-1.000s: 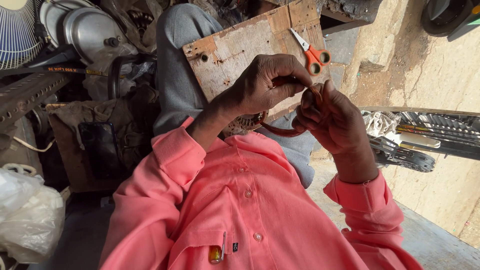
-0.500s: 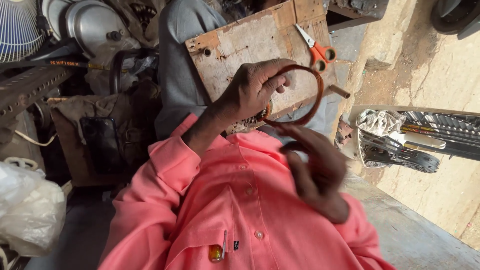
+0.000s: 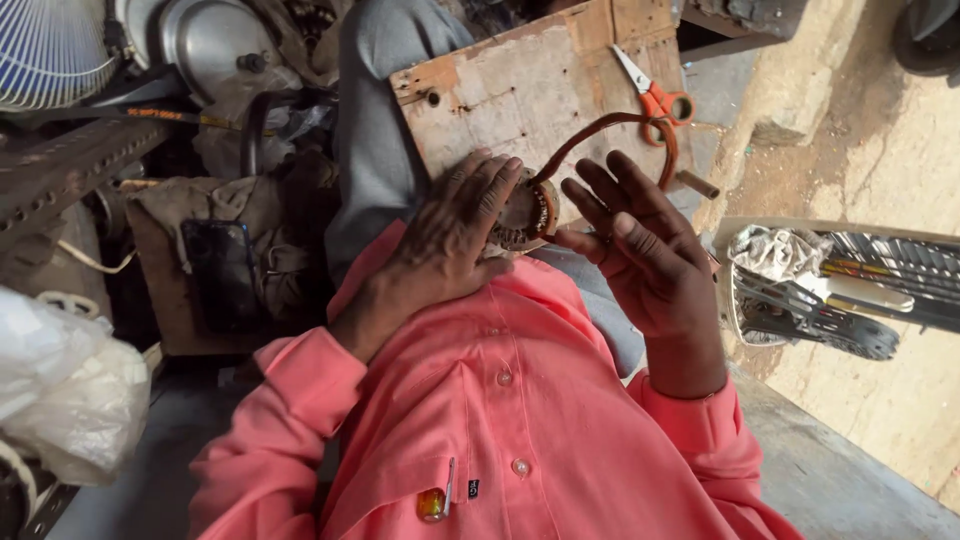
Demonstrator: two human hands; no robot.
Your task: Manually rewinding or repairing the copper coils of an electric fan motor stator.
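Observation:
My left hand (image 3: 450,245) lies fingers-down on a round wound coil (image 3: 527,212), pinning it against the near edge of a worn wooden board (image 3: 520,90) on my lap. A reddish-brown wire loop (image 3: 625,122) arches from the coil over the board. To the right of the coil, my right hand (image 3: 645,250) is raised with fingers spread, and its thumb tip sits near the coil's rim. Orange-handled scissors (image 3: 652,92) lie at the board's far right corner. I wear a pink shirt.
A fan grille (image 3: 45,45) and a metal lid (image 3: 205,40) sit at the upper left. A dark flat device (image 3: 220,270) lies on a cloth-covered box. A white plastic bag (image 3: 70,390) is at the left, and a tray of tools (image 3: 830,295) at the right.
My left hand has brought the coil and wire loop down from mid-air onto the board. My right hand has risen from my lap and opened beside the coil.

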